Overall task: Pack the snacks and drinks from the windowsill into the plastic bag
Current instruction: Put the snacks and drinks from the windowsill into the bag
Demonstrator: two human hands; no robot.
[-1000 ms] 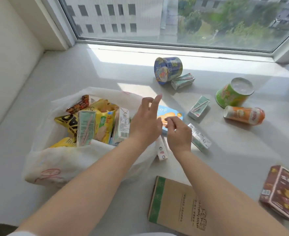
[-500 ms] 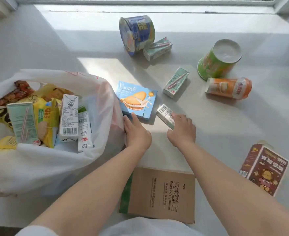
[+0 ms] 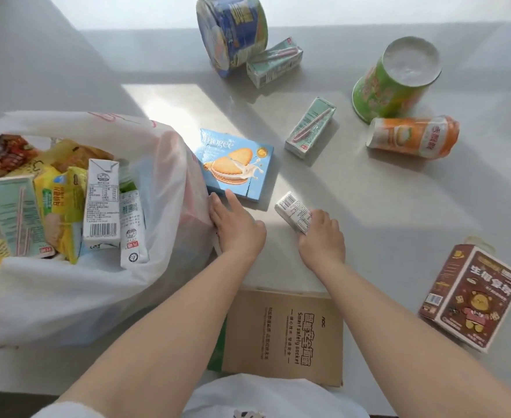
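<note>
The white plastic bag [image 3: 164, 188] lies open at left, holding several drink cartons and yellow snack packets. My left hand [image 3: 236, 227] rests flat against the bag's right side, fingers straight, just below a blue biscuit box [image 3: 237, 164]. My right hand [image 3: 320, 236] grips a small white-green drink carton [image 3: 292, 211] lying on the sill. Two more mint cartons [image 3: 310, 126] [image 3: 274, 63], a blue tub [image 3: 233, 31], a green cup [image 3: 394, 79] and an orange cup [image 3: 414, 137] lie further back.
A brown cardboard box [image 3: 284, 333] lies at the sill's near edge between my arms. A dark red snack box [image 3: 471, 297] lies at right. A sunlit patch of grey sill [image 3: 170, 104] sits behind the bag.
The view has tipped down and closer. My left hand dropped from mid-air to the bag's side. My right hand stayed on the small carton and lifted its far end slightly.
</note>
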